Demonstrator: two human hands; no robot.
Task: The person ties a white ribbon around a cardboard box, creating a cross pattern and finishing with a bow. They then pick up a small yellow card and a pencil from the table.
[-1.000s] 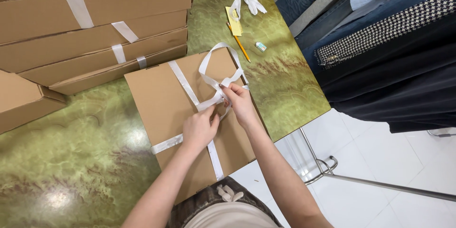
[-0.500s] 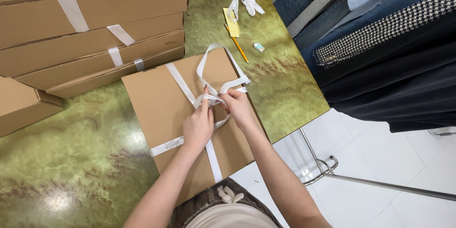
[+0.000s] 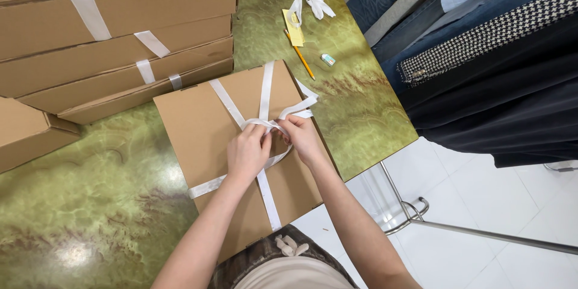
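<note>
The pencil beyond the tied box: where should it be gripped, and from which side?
Probably the pencil is best pinched mid-shaft from above, fingers across its width. It lies flat and diagonal on the green table, apart from the yellow note and the small eraser, so both long sides are free.

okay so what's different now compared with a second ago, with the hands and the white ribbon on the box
The ribbon loops that stood up loose over the flat cardboard box have been drawn down flatter into the knot of the white ribbon. The left hand and right hand still pinch it at the crossing, now closer together. The box, stacked boxes and pencil have not moved.
</note>
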